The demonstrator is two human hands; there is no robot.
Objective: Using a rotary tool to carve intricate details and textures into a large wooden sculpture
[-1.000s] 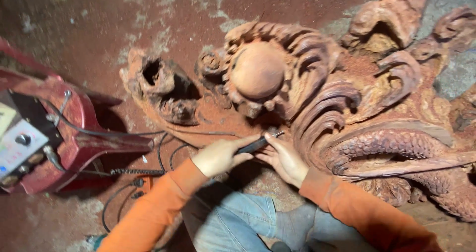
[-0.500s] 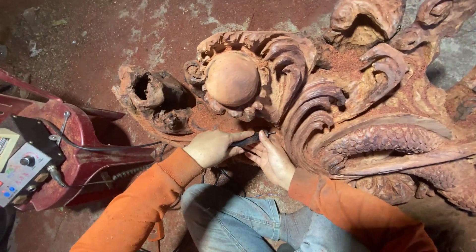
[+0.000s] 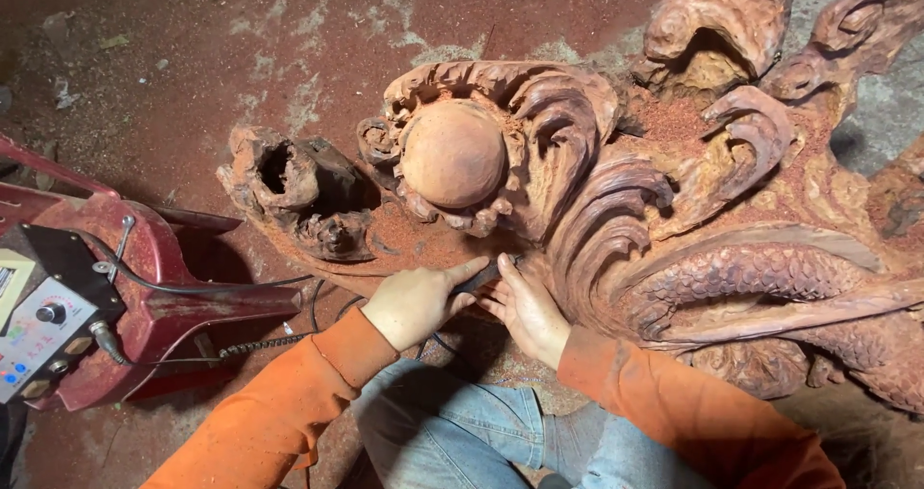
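Hands: two, both the person's own, in orange sleeves, meeting at the lower edge of the carving.
Left hand (image 3: pixel 416 303): curled into a loose fist, fingers clamped on a dark carving tool (image 3: pixel 484 276), forefinger stretched along its shaft.
Right hand (image 3: pixel 527 308): palm down just beside the left, fingers close together and pointing up; their tips press on the tool's front end.
Carving tool: one, slim and dark, lying between the two hands; its tip touches the wood in the groove below the ball. The tip itself is too small to make out.
Wood carving (image 3: pixel 616 210): one large reddish piece lying on the floor, coated in red dust.
Ball (image 3: pixel 452 154): one smooth round dome, ringed by curled petals, just above the hands.
Hollow stump (image 3: pixel 279 171): one, at the left end of the carving.
Scaled band (image 3: pixel 741 272): one, running right from the hands.
Red machine (image 3: pixel 144 296): one, on the floor at left, with one grey control box (image 3: pixel 38 330) on it and a cable trailing towards the hands.
Jeans (image 3: pixel 452 436): two knees showing below the hands.
Change from half a second ago: the hands and tool sit at the same groove; the forefinger now lies straighter along the tool, and the carving stands a little further right in view.
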